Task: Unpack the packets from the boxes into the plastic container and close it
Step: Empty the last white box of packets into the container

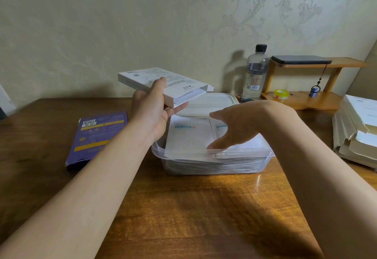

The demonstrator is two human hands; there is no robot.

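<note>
Patterned wallpaper [102, 24] backs a wooden table [183, 207], and we work at its middle. Largest on it is the plastic container [244, 153], open, with its lid [212, 101] lying just behind at 12 o'clock and a purple box [98, 136] flat at 9 o'clock. Packets [189, 136] are stacked inside nearly to the rim. Our left hand [151, 114] holds the white box [179, 83] in the air over the container's 10 o'clock corner — thumb on top, fingers curled beneath. Its long axis runs from 10 to 4 o'clock, and the open mouth faces 4 o'clock, straight toward our right hand [240, 124]. That hand is spread and holds nothing, its fingertips [214, 144] down on the top packet near the 6 o'clock rim. A pale edge [186, 95] shows in the box's mouth — whether that is a last packet we cannot tell. If so, we judge the right hand, the nearer one, should draw it out along that axis.
</note>
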